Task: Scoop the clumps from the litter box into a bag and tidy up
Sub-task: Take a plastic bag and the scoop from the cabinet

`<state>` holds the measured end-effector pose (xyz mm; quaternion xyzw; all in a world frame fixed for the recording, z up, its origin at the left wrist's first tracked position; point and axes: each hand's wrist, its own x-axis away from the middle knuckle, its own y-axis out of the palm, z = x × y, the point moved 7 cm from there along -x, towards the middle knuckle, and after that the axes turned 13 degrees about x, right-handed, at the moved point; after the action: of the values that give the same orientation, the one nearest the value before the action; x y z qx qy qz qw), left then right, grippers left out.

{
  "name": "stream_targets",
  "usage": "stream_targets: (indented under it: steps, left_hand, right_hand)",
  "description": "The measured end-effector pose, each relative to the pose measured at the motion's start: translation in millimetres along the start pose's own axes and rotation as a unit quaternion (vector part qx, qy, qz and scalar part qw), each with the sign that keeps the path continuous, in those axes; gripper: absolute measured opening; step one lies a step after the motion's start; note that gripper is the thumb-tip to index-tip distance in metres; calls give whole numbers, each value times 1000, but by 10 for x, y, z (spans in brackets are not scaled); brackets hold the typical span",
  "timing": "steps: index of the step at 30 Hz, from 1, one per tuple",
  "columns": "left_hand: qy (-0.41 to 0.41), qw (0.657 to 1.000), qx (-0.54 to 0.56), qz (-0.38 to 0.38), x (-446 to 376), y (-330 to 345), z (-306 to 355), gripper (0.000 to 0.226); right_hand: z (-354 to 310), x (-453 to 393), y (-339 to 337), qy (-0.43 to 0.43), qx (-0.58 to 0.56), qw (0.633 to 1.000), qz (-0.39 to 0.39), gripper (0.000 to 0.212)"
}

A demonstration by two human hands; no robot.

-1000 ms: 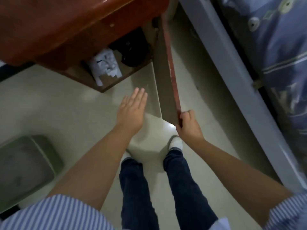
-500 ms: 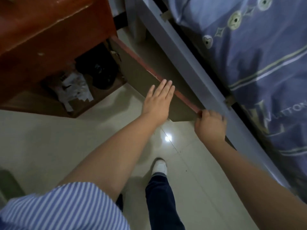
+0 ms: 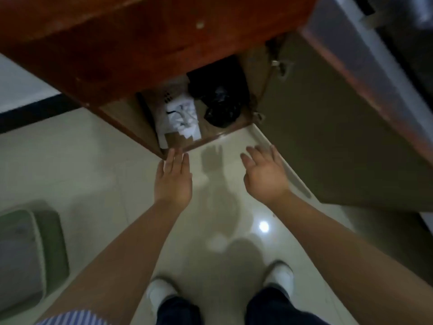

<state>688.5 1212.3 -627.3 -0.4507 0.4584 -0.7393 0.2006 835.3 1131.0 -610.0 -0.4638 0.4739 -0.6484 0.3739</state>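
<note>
While both empty, hands before cabinet

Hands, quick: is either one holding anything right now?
Left hand: open, fingers straight, holding nothing, near the cabinet edge.
Right hand: open, fingers relaxed, holding nothing, beside the open cabinet door.

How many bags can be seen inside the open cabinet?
2. A white bag lies in the middle of the cabinet floor, and a black bag lies to its right, near the open door. Deeper parts are dark, so more may be hidden.
</note>
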Motion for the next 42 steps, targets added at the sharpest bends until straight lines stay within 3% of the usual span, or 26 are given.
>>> stream_targets:
  steps: [4,12,16,21,25,27,32,38,40,42]
  left_hand:
    - [5,999,-21,31,-445,422,-444,54]
    - [29,981,-159,106,-1065,634,-969,56]
    - [43,968,-207,136,-1106,683,-1143,57]
    - [60,966,-219,123,-1118,799,-1070,58]
    - [60,977,-177,103,-1372,845,-935,57]
    - [21,982,-164,89,-1573,760,-891,60]
    - [-104,989,57,87,-2089,624,-991,61]
    - [-164,907,339,190,-2226,635,-1107,37]
    - [-173,860,413,245,-2175,581,-1190,31]
    - [-120,872,381,284,-2079,468,-1156,26]
  right_hand:
    - [-465,-611,609,-21,-31,999,17,33]
    - [-953,-1721,999,11,-98,987,124,39]
    - [-1026,-2120,989,26,-34,995,90,60]
    - [-1084,-2375,1176,17,-26,1000,1,58]
    - [-972,-2386,1196,14,-83,996,20,44]
    - [-863,-2317,1173,35,-108,992,57,41]
    - [-475,-2044,1174,125,-235,955,134,27]
    - [-358,-1825,1243,123,-369,904,179,13]
    - [-331,-1773,1254,120,-401,888,190,15]
    - [-274,-1691,1241,126,-425,872,206,16]
